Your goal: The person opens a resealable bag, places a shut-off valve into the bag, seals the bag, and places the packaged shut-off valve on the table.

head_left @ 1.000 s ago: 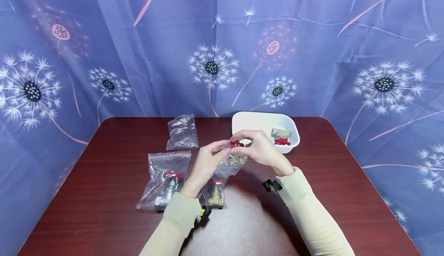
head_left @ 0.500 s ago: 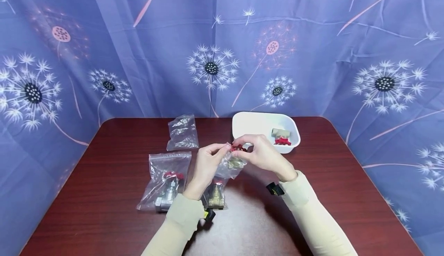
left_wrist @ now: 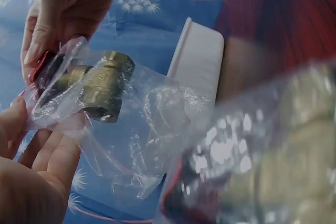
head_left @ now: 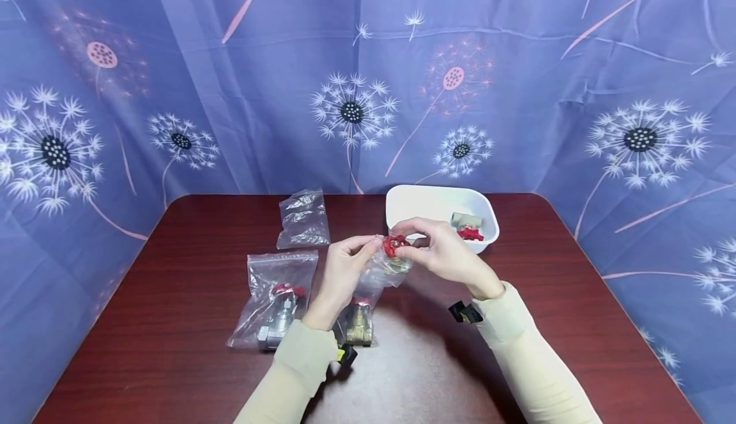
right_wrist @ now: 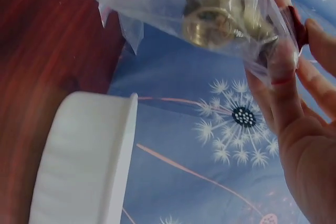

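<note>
Over the middle of the table, a brass gate valve with a red handwheel is held up partly inside a clear plastic bag. My left hand pinches the bag near its mouth with thumb and fingers. My right hand grips the red handwheel, which shows at the bag's mouth in the head view. The brass body still has plastic around it in the right wrist view, where its round port faces the camera.
A white tray behind the right hand holds a beige valve with a red handle. A bagged silver valve and a bagged brass valve lie near the left forearm. Another clear bag lies flat toward the back.
My right hand has shifted slightly right and turned, and the red handwheel is now more exposed beside the left fingertips. My left hand has barely moved.
</note>
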Demonstrator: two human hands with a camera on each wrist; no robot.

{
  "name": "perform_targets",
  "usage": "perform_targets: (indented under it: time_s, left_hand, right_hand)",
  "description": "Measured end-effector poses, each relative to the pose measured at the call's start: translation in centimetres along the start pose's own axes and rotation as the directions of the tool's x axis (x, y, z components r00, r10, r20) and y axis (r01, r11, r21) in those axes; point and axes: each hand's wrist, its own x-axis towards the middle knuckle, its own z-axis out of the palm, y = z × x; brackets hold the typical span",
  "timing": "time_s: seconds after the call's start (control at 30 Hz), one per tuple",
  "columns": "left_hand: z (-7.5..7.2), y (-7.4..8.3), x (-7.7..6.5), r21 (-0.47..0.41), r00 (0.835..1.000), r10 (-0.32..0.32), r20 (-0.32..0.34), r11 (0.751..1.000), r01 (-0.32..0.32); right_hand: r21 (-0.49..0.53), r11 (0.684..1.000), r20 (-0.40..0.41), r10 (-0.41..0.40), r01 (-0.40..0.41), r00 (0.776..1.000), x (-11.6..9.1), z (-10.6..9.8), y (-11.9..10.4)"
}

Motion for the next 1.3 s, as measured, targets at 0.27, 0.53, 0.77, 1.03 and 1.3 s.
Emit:
perform_targets:
  time_s: [0.27,0.53,0.77,1.03,1.3]
  left_hand:
    - [-0.54,0.47,-0.12,0.250,0.993,0.113,0.039,0.961,-0.119]
    - [-0.13,0.49,-0.27,0.242,0.979,0.203,0.024,0.949,-0.203]
    - [0.15,0.65,-0.38,0.228,0.978,0.207,-0.021,0.954,-0.197]
    - [0.30,0.73,-0.32,0.147,0.982,0.186,0.040,0.971,-0.190]
    - [0.35,0.61,-0.45,0.161,0.990,0.121,0.068,0.978,-0.131]
  right_hand:
    - [-0.069,0.995,-0.111,-0.082,0.075,0.990,-0.06,0.57,0.46]
    - [-0.253,0.950,-0.088,-0.212,0.184,0.973,-0.06,0.40,0.40]
    - [-0.268,0.925,-0.074,-0.299,0.270,0.951,0.05,0.16,0.35]
    - [-0.285,0.887,-0.063,-0.396,0.364,0.916,-0.15,-0.16,0.24]
    - [-0.250,0.886,-0.017,-0.407,0.390,0.913,-0.07,-0.36,0.36]
